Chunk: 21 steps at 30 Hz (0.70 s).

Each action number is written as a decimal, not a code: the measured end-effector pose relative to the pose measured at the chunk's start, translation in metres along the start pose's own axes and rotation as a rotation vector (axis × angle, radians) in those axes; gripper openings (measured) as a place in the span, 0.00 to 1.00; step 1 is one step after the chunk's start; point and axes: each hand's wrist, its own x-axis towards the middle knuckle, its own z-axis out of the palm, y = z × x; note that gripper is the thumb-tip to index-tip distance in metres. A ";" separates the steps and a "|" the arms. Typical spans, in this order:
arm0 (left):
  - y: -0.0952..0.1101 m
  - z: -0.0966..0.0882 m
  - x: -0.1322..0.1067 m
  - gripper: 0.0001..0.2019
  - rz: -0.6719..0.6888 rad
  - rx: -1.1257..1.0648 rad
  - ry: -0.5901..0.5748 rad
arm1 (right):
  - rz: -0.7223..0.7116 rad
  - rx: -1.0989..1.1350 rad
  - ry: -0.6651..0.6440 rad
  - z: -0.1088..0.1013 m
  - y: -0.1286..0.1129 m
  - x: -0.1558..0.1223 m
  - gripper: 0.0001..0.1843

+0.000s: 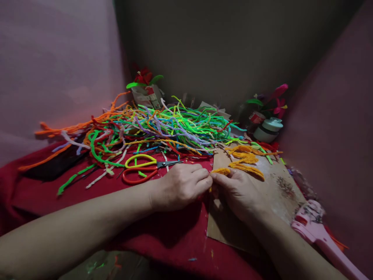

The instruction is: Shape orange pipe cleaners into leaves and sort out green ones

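Observation:
My left hand (pixel 180 186) and my right hand (pixel 239 192) meet fingertip to fingertip over the red cloth (pixel 163 233). Both pinch a short orange pipe cleaner piece (pixel 220 171) between them. Just beyond my right hand lie several shaped orange pipe cleaner pieces (pixel 244 159) on a brown cardboard sheet (pixel 279 186). Scissors (pixel 142 168) with a yellow and an orange handle lie shut beside my left hand. A big tangle of coloured pipe cleaners (pixel 163 130) spreads across the back.
A pink glue gun (pixel 317 229) rests at the right by my forearm. A white-lidded jar (pixel 268 129) and pipe cleaner flowers (pixel 276 99) stand at back right, another flower (pixel 144 79) in a small box at back centre. Pink walls close in both sides.

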 end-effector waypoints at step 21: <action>0.005 -0.009 0.004 0.11 0.071 0.375 0.006 | 0.122 0.289 0.028 0.014 -0.011 -0.007 0.11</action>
